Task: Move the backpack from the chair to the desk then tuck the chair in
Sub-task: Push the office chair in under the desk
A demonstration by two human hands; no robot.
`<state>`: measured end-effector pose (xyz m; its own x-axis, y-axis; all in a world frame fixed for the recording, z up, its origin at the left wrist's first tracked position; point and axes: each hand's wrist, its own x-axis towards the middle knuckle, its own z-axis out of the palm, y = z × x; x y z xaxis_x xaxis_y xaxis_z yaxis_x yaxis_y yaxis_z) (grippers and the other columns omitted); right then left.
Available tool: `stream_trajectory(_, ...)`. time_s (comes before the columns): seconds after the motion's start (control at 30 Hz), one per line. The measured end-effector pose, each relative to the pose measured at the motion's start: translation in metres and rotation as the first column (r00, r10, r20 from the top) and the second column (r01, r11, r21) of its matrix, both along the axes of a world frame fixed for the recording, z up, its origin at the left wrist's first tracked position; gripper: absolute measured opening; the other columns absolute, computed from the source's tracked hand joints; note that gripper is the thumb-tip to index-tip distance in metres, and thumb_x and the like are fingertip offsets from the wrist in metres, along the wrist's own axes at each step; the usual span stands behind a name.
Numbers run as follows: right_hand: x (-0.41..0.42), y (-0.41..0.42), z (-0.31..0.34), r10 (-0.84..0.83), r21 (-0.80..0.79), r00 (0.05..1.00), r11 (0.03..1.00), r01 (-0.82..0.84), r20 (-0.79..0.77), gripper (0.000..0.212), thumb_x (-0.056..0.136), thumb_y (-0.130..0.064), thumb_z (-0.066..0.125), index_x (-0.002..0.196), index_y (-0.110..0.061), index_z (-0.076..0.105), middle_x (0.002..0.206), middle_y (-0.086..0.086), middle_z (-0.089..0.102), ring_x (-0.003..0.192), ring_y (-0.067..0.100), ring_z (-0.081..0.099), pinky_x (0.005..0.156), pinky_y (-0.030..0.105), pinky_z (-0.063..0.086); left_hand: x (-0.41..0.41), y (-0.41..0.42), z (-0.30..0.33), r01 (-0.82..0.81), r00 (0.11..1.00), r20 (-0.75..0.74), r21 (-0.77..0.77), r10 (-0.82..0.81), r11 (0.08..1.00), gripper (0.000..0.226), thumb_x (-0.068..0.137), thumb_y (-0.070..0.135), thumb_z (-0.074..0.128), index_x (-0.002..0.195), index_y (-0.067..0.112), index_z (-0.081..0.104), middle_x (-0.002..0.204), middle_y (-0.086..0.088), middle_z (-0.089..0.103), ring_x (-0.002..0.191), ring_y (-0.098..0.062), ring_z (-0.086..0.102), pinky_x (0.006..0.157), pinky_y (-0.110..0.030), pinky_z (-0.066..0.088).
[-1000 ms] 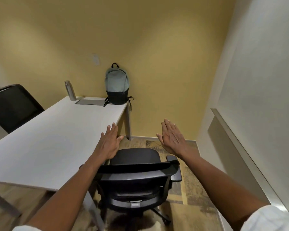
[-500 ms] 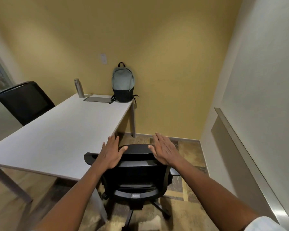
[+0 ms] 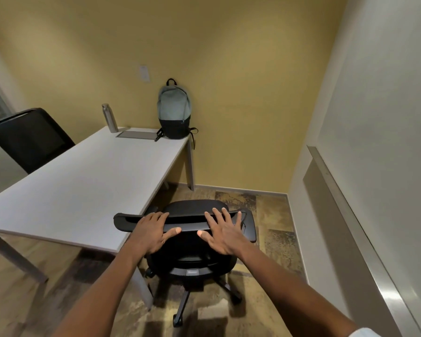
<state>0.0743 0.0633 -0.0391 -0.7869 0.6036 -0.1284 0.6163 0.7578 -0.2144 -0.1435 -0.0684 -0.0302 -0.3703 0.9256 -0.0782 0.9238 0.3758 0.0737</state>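
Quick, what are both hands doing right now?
Left hand: open, flat on the chair back.
Right hand: open, flat on the chair back.

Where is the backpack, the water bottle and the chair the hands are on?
backpack [image 3: 174, 105]: head view, on its grey upper front panel.
water bottle [image 3: 110, 119]: head view, on the middle of its metal body.
chair [image 3: 195, 249]: head view, on the black backrest below both hands.

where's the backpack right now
In the head view, the backpack stands upright on the desk's far right corner, leaning against the yellow wall, right of the metal bottle.
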Motion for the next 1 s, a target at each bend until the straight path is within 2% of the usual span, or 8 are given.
stream_trajectory(0.17,0.005,0.022,-0.013,0.012,0.064,0.996,0.998,-0.007,-0.085,0.067,0.098,-0.066,0.018,0.157,-0.035,0.015,0.167,0.004,0.013,0.154,0.033,0.001,0.113,0.068,-0.011,-0.019,0.000,0.000,0.077,0.995,0.050,0.074,-0.081,0.994,0.100,0.077,0.089,0.014,0.147,0.020,0.033,0.149,-0.007,0.045,0.137,-0.024,0.042,0.114,-0.043,0.031)
stream_trajectory(0.27,0.007,0.037,-0.016,0.015,0.069,0.995,0.998,-0.008,-0.100,0.065,0.097,-0.066,0.018,0.156,-0.037,0.016,0.166,0.002,0.016,0.154,0.031,0.003,0.113,0.065,-0.012,-0.031,0.004,-0.002,0.048,0.998,0.042,0.055,-0.050,0.997,0.096,0.075,0.090,0.016,0.138,0.021,0.039,0.139,-0.005,0.053,0.130,-0.024,0.048,0.116,-0.051,0.025)
stream_trajectory(0.37,0.011,0.053,-0.012,0.014,0.063,0.996,0.998,-0.008,-0.094,0.065,0.098,-0.063,0.022,0.157,-0.036,0.016,0.166,-0.001,0.015,0.154,0.028,0.002,0.115,0.065,-0.011,-0.029,0.016,-0.002,0.059,0.998,0.025,0.059,-0.061,0.996,0.093,0.075,0.091,0.016,0.134,0.023,0.040,0.128,-0.003,0.060,0.117,-0.022,0.055,0.108,-0.047,0.035)
stream_trajectory(0.53,0.014,0.086,-0.001,0.022,0.033,1.000,0.999,-0.022,-0.008,0.064,0.102,-0.057,0.026,0.159,-0.034,0.008,0.168,-0.001,0.006,0.154,0.026,-0.004,0.117,0.066,-0.010,-0.017,0.043,-0.001,0.115,0.993,-0.032,0.059,-0.113,0.992,0.097,0.076,0.090,0.011,0.144,0.026,0.036,0.132,-0.004,0.059,0.114,-0.023,0.057,0.099,-0.045,0.044)
stream_trajectory(0.67,0.009,0.118,0.004,0.006,0.023,0.996,1.000,-0.008,0.088,0.062,0.104,-0.054,0.025,0.159,-0.036,0.002,0.169,0.002,-0.002,0.154,0.027,-0.010,0.117,0.064,-0.010,-0.024,0.063,0.002,0.175,0.985,0.008,0.012,-0.175,0.984,0.097,0.074,0.091,0.012,0.152,0.033,0.024,0.139,-0.003,0.054,0.113,-0.022,0.057,0.098,-0.041,0.045)
stream_trajectory(0.77,0.005,0.140,0.004,-0.022,-0.002,0.991,1.000,0.023,0.130,0.062,0.104,-0.054,0.024,0.158,-0.038,-0.001,0.168,0.004,-0.010,0.153,0.030,-0.015,0.117,0.062,-0.012,-0.029,0.078,0.001,0.201,0.980,-0.004,0.003,-0.201,0.980,0.095,0.073,0.091,0.010,0.152,0.039,0.017,0.134,-0.002,0.056,0.108,-0.022,0.058,0.093,-0.040,0.046)
stream_trajectory(0.9,0.001,0.167,0.003,-0.102,-0.068,0.990,0.992,0.109,0.095,0.065,0.104,-0.051,0.032,0.159,-0.034,0.001,0.166,0.009,-0.016,0.151,0.033,-0.020,0.118,0.057,-0.012,-0.026,0.104,-0.007,0.183,0.980,-0.092,0.048,-0.178,0.982,0.096,0.074,0.092,0.005,0.152,0.038,0.018,0.127,-0.003,0.059,0.102,-0.024,0.060,0.086,-0.042,0.047)
stream_trajectory(1.0,0.000,0.184,0.000,-0.219,-0.122,0.975,0.969,0.215,-0.019,0.076,0.103,-0.048,0.042,0.160,-0.018,0.002,0.164,0.019,-0.019,0.150,0.036,-0.023,0.121,0.051,-0.004,-0.020,0.123,-0.013,0.145,0.983,-0.124,0.068,-0.136,0.987,0.096,0.074,0.092,0.004,0.151,0.037,0.020,0.127,-0.006,0.059,0.103,-0.028,0.059,0.085,-0.043,0.046)
